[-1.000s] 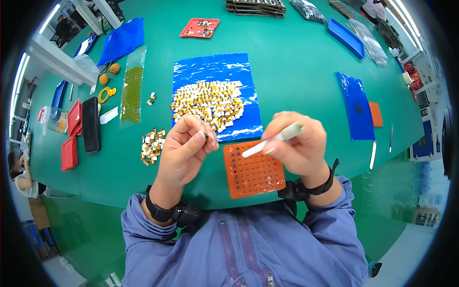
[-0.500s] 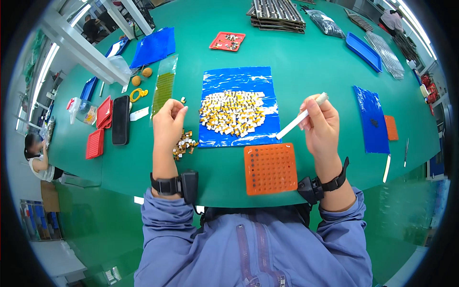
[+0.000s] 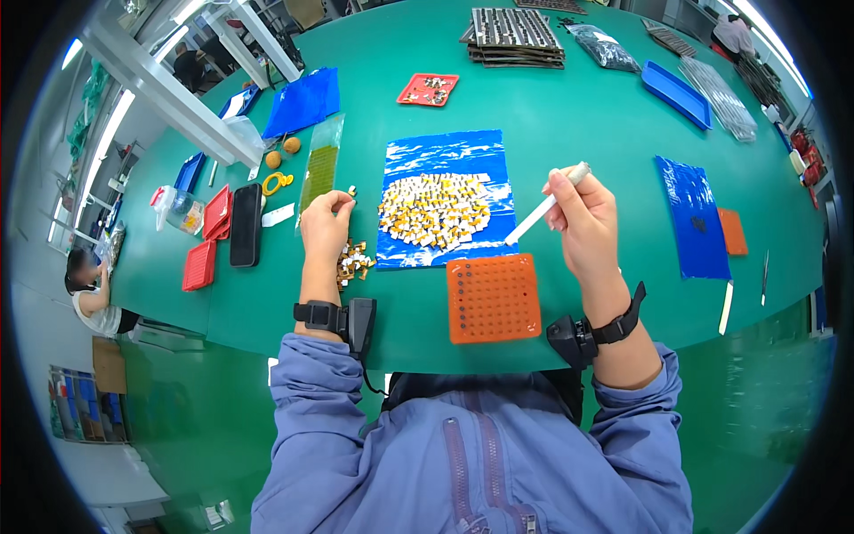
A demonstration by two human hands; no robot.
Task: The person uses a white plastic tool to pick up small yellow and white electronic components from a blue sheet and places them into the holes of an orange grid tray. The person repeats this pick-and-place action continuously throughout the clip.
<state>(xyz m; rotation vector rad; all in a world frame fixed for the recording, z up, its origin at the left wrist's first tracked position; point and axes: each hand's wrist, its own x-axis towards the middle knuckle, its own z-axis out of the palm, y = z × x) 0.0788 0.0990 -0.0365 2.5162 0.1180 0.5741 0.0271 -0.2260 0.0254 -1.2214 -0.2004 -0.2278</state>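
Note:
My right hand (image 3: 583, 222) grips a slim white stick (image 3: 532, 220) slanting down to the left, its lower tip over the right edge of a blue plastic sheet (image 3: 445, 151). A broad heap of small white-and-yellow pieces (image 3: 434, 211) lies on that sheet. Left of it, my left hand (image 3: 326, 227) has thumb and fingers drawn together; whatever is between them is too small to make out. Just past the fingertips sits one small piece (image 3: 352, 190). A loose pile of brown-and-white pieces (image 3: 356, 261) lies beside the left wrist. Nearest me is an orange pegged block (image 3: 494, 300), dark dots along its left side.
Leftward lie a green-yellow strip sheet (image 3: 322, 165), a black phone (image 3: 245, 226), red trays (image 3: 199, 265) and a yellow ring (image 3: 276, 182). A red dish (image 3: 428, 90) and stacked metal trays (image 3: 516, 37) stand farther back. At right are another blue sheet (image 3: 689, 214) and tweezers (image 3: 765, 278).
The whole view has shifted slightly, with the table things sitting a little differently in it. Both hands keep nearly the same pose, and the white stick stays in my right hand.

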